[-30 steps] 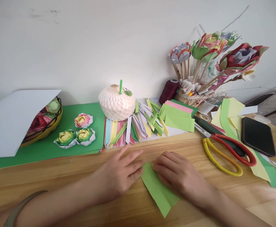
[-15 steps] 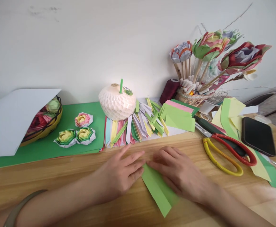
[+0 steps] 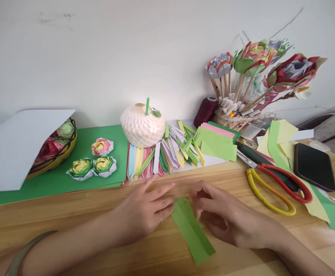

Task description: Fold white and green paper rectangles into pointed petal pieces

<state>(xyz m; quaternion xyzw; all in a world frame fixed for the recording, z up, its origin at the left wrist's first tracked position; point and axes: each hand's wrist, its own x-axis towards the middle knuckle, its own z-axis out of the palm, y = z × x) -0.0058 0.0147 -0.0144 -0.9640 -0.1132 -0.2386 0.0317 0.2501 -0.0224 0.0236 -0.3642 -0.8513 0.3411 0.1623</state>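
A light green paper strip [image 3: 191,232] lies slantwise on the wooden table between my hands, with lengthwise creases and its right side folded upward. My left hand [image 3: 148,209] is open, fingers spread, its fingertips at the strip's upper left edge. On the other side, my right hand [image 3: 222,214] is curled with thumb and fingers bent together at the strip's right edge. Its fingers partly hide that edge.
Behind my hands lie folded paper pieces [image 3: 171,149], a white textured pot [image 3: 143,126] and green paper sheets [image 3: 217,143]. Scissors [image 3: 271,184] and a phone [image 3: 314,166] are at right. Paper flowers [image 3: 105,165] sit on green sheets at left, beside a basket [image 3: 69,147].
My right hand has drawn back slightly to the right and curled. The strip's right side has been raised inward, so the strip looks narrower. My left hand has barely moved.
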